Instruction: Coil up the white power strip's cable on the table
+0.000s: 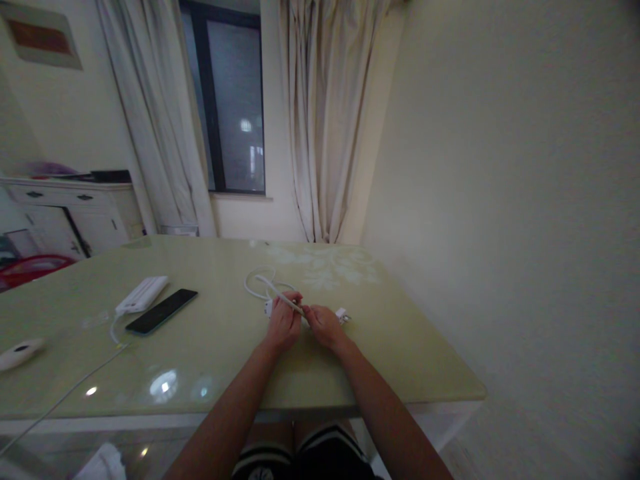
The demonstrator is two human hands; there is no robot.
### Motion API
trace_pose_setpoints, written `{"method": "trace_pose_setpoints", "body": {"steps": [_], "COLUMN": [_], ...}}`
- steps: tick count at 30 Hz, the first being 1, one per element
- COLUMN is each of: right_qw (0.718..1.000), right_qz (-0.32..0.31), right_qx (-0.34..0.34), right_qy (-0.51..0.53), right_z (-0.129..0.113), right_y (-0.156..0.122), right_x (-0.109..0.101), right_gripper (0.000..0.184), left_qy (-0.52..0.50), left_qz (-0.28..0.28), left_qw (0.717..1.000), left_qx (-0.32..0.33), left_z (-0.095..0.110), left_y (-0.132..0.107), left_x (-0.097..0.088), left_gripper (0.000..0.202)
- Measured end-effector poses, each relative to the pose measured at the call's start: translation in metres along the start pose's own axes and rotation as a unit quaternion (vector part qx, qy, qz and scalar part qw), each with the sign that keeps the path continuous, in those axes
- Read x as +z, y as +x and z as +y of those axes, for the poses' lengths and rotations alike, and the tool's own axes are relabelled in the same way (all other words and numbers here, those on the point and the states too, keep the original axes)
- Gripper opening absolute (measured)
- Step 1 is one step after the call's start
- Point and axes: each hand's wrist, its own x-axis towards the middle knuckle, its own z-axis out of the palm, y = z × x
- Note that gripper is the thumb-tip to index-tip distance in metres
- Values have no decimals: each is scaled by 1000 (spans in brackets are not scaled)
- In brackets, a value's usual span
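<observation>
Both of my hands are close together above the table, near its front middle. My left hand (285, 325) is closed around part of a white cable (275, 288), whose loops rise beyond my fingers and rest on the tabletop. My right hand (324, 325) is closed too, pinching the same cable where the two hands meet. To the right of my right hand a white plug (343, 315) with metal prongs sticks out. Beside my left fingers a small white block (269, 307) shows, partly hidden by the hand. Exactly how the fingers grip is hard to make out.
On the left of the glossy table (410, 353) lie a white power strip (143, 295) and a dark phone (163, 312). A thin cord (70, 392) runs over the front edge. A white rounded object (21, 353) sits far left. A wall (500, 200) borders the right side.
</observation>
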Motion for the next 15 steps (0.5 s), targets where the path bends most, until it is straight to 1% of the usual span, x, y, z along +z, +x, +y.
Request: {"method": "trace_pose_setpoints", "body": {"steps": [6,11,15], "right_qw": [1000,1000,999], "right_qz": [-7,-7,-6], "right_qx": [6,14,25], "right_qy": [-2,-15,-36], "right_z": [-5,-5,-3], "right_y": [-2,-3,-2], "right_x": [-4,-4,-1], "right_gripper": [83,81,83], "left_qy": [52,68,81], "left_qz": [-19,-65,-89], "left_qw": [998,995,993], "left_qx": [-9,-9,-3], "left_z": [-2,4,8], "left_y": [-1,3,7], "left_x": [-3,-9,-12], "left_gripper": [21,18,19]}}
